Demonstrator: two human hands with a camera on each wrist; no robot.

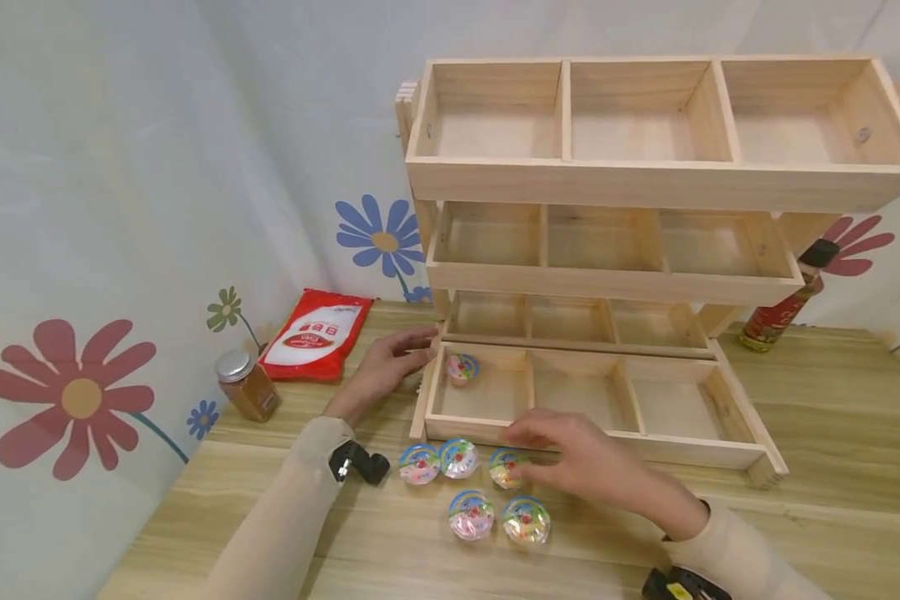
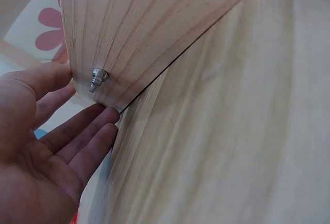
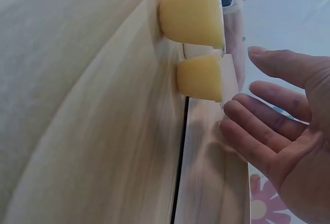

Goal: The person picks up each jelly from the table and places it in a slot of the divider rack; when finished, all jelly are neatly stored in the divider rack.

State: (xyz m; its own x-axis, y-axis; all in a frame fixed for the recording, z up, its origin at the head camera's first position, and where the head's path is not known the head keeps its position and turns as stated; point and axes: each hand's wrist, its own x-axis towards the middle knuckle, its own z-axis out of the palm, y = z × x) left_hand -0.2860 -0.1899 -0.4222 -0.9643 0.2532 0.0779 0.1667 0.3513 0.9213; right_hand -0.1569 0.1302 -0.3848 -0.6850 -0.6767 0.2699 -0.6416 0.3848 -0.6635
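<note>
"From the head view, what do we find?"

"We see the left hand (image 1: 390,367) beside the wooden rack (image 1: 663,185) and the right hand (image 1: 581,458) over a yellow jelly cup (image 1: 502,469), just in front of the lowest tray (image 1: 697,452). Four more, two pink cups (image 1: 471,516), a pale cup (image 1: 459,458) and another yellow cup (image 1: 527,522), stand near it on the table (image 1: 832,417). One small cup (image 1: 462,369) sits in that tray's left compartment."

"And the left wrist view?"

"We see nearly straight fingers, side by side, tips at the lower edge of the side panel (image 2: 149,23), near a metal wing nut (image 2: 98,80). The thumb is apart from them, by the panel's edge."

"The right wrist view?"

"We see thumb and fingers spread apart, clamped on nothing. The nearer yellow cup is just beside the fingertips; whether they touch, we cannot tell."
</note>
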